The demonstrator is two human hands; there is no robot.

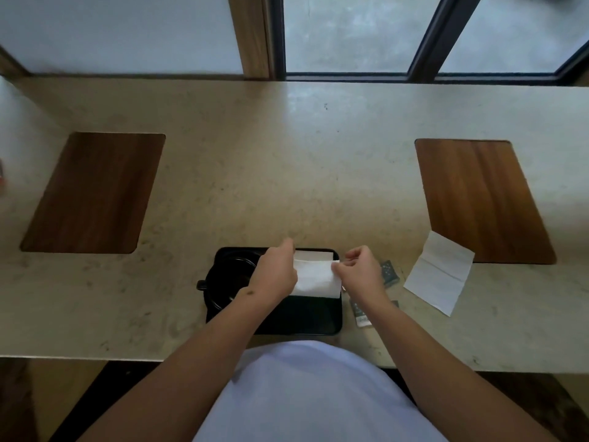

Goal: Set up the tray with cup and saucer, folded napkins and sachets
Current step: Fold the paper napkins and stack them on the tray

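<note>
Both hands hold one white napkin (315,277) above the black tray (306,317). The left hand (277,269) grips its left edge, fingers curled over the paper; the right hand (361,269) pinches its right edge between thumb and fingertips. The napkin hangs between them over the tray's far right part, and under it a second white napkin (314,255) lies flat against the tray's far rim. In the tray's left half sits a black cup (229,275) on a black saucer (212,299), its handle pointing left past the tray's edge. The tray lies at the near edge of the stone worktop (287,173). Just right of it, dark sachets (389,272) lie on the worktop, partly hidden by the right wrist. Further right an unfolded napkin (441,279) overlaps the near corner of a wooden inlay (478,199).
</note>
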